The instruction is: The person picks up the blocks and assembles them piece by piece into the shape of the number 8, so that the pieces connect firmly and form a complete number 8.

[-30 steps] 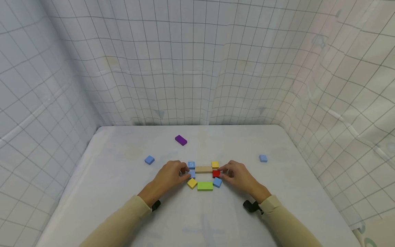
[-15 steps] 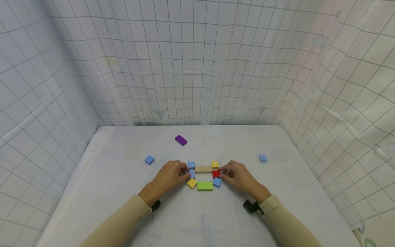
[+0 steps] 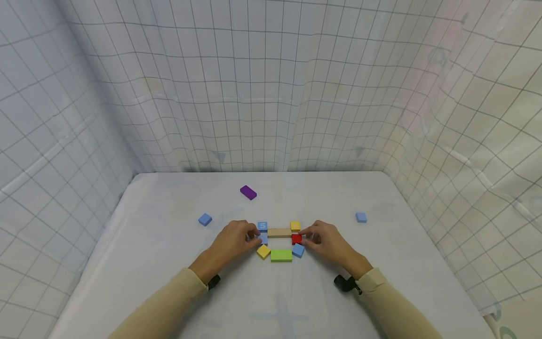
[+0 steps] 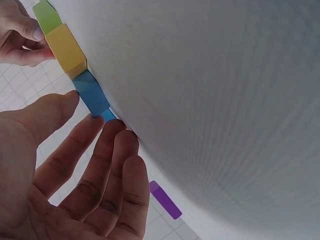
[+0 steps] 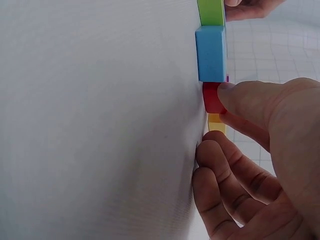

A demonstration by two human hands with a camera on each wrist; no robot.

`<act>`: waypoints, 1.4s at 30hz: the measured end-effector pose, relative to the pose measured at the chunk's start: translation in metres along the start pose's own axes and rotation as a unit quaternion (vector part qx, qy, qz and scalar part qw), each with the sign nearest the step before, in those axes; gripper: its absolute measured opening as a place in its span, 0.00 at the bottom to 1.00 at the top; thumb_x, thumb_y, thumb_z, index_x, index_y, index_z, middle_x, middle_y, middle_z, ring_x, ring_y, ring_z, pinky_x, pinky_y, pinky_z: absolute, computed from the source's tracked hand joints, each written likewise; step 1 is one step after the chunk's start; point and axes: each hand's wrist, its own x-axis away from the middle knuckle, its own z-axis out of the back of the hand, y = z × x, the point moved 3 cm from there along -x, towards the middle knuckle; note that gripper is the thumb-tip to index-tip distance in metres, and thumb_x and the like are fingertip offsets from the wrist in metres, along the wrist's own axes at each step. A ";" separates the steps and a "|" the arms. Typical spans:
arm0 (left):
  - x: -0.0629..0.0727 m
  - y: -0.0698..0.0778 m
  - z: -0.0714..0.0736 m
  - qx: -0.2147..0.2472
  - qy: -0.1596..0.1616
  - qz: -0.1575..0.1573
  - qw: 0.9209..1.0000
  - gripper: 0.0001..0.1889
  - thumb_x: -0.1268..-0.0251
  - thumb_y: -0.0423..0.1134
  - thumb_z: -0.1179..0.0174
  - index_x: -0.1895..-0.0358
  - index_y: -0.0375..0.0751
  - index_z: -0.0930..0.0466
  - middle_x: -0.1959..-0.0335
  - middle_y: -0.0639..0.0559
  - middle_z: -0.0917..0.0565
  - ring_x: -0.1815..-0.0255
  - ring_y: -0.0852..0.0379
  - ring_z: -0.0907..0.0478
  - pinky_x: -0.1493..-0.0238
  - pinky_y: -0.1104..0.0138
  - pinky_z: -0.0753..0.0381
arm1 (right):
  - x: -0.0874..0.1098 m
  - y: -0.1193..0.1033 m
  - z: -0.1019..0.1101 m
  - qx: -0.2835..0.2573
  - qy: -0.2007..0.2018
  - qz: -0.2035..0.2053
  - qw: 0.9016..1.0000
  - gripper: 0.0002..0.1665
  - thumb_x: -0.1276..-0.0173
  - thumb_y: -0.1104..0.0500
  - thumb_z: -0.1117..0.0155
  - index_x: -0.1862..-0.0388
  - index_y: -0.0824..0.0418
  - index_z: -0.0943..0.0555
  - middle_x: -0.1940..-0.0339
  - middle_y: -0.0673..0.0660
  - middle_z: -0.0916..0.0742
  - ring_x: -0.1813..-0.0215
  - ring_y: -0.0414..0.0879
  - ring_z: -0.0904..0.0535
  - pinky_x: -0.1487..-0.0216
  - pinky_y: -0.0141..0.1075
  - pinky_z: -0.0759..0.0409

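Head view: The left hand (image 3: pixel 236 236) pinches a blue block (image 3: pixel 264 238) by the plank's (image 3: pixel 279 233) left end; the right hand (image 3: pixel 326 240) pinches a red block (image 3: pixel 296 239) by its right end.
Both look light and stiff, likely best pinched on opposite sides. A green block (image 3: pixel 281 255) lies on the plank's near side, a purple block (image 3: pixel 248 192) well beyond it.

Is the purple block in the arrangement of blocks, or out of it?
Out: in the head view, the purple block lies apart, beyond the red block.
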 end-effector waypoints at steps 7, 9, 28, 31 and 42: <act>0.000 -0.001 -0.001 0.001 -0.003 0.003 1.000 0.07 0.25 0.40 0.18 0.52 0.43 0.02 0.63 0.54 0.08 0.60 0.59 0.16 0.51 0.61 0.08 | 0.000 0.001 0.000 -0.001 0.001 0.004 1.000 0.15 0.21 0.63 0.19 0.39 0.60 0.05 0.52 0.54 0.08 0.60 0.33 0.21 0.57 0.28 0.16; 0.000 -0.001 -0.001 0.004 -0.002 0.006 1.000 0.07 0.25 0.40 0.18 0.51 0.43 0.02 0.62 0.54 0.07 0.61 0.59 0.16 0.51 0.61 0.08 | 0.000 0.002 0.000 0.000 0.000 0.005 1.000 0.15 0.21 0.63 0.19 0.38 0.60 0.05 0.52 0.54 0.08 0.60 0.33 0.21 0.58 0.28 0.16; -0.025 -0.011 0.008 0.040 -0.009 0.014 0.999 0.16 0.22 0.41 0.21 0.37 0.42 0.06 0.47 0.47 0.07 0.50 0.52 0.11 0.42 0.55 0.06 | 0.007 0.019 0.021 0.040 0.034 -0.041 0.998 0.19 0.22 0.60 0.16 0.35 0.56 0.05 0.51 0.52 0.07 0.55 0.39 0.14 0.52 0.31 0.11; -0.032 -0.015 0.006 0.046 -0.035 0.006 0.998 0.17 0.23 0.41 0.20 0.37 0.42 0.06 0.47 0.47 0.07 0.49 0.52 0.12 0.41 0.54 0.06 | 0.010 0.028 0.030 0.043 0.051 -0.051 0.996 0.18 0.22 0.60 0.17 0.36 0.56 0.05 0.50 0.52 0.06 0.55 0.39 0.14 0.53 0.32 0.12; -0.042 -0.020 0.003 0.036 -0.056 -0.005 0.998 0.15 0.23 0.42 0.20 0.41 0.41 0.04 0.52 0.49 0.07 0.51 0.54 0.15 0.43 0.56 0.08 | 0.026 0.054 0.073 0.054 0.153 -0.023 0.986 0.16 0.24 0.67 0.18 0.40 0.64 0.05 0.53 0.61 0.06 0.58 0.53 0.09 0.57 0.41 0.09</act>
